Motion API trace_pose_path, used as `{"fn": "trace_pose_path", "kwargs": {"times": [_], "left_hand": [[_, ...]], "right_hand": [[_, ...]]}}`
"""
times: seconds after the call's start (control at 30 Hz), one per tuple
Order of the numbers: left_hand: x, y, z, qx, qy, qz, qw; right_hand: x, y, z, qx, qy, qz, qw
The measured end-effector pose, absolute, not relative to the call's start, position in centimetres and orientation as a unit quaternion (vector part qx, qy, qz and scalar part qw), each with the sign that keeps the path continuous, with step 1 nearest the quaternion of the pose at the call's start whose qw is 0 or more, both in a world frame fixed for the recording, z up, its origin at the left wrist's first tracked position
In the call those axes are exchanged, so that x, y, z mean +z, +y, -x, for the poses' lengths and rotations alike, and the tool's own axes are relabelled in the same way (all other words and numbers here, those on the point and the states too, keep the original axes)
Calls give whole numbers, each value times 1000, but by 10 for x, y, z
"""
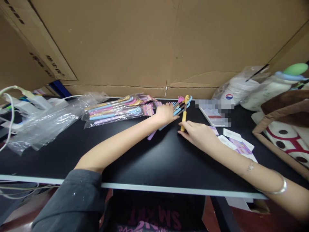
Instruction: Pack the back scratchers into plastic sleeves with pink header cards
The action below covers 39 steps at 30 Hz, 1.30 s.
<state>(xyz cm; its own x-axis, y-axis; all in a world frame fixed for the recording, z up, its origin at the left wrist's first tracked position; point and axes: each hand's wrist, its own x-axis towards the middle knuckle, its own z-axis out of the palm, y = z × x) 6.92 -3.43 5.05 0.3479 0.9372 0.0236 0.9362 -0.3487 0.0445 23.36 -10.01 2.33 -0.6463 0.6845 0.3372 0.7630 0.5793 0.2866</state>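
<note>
My right hand (196,133) is closed on the yellow handle of a back scratcher (184,115), which stands nearly upright with its claw-shaped head at the top. Beside it, my left hand (165,114) lies curled over several loose back scratchers (178,110) in blue, purple and pink, its fingers partly hidden. A purple handle (152,134) sticks out below my left wrist. To the left of that hand, clear plastic packs (116,111) hold more back scratchers in mixed colours, with printed cards inside.
Empty clear bags (48,119) and white chargers with cables (26,108) lie at the left. On the right are a phone-like slab (212,114), scattered cards (238,143), a bagged Pepsi cup (238,90), a bottle (272,88) and a brown-handled bag (287,129). Cardboard (145,42) walls the back.
</note>
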Motion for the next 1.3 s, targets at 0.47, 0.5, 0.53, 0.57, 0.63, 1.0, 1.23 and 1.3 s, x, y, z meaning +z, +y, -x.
{"fn": "trace_pose_path", "kwargs": {"times": [0.47,0.5,0.53,0.57,0.63,1.0,1.23,1.3], "left_hand": [[66,-25,8,171,383,-901,113],[68,-26,24,187,398,-892,103],[70,-26,42,196,411,-886,88],[72,-26,61,194,424,-881,74],[73,-25,98,157,464,-871,41],[49,-10,167,86,646,-758,-22],[50,3,164,101,685,-718,-78],[52,4,161,149,702,-689,-100]], "right_hand": [[24,-58,-249,-134,-911,367,130],[25,-57,-251,-129,-915,359,132],[26,-57,-252,-129,-916,355,135],[28,-57,-253,-133,-916,352,136],[33,-58,-254,-148,-914,352,136],[48,-67,-226,-171,-923,311,146],[47,-64,-230,-184,-918,320,146],[48,-62,-232,-184,-902,358,158]]}}
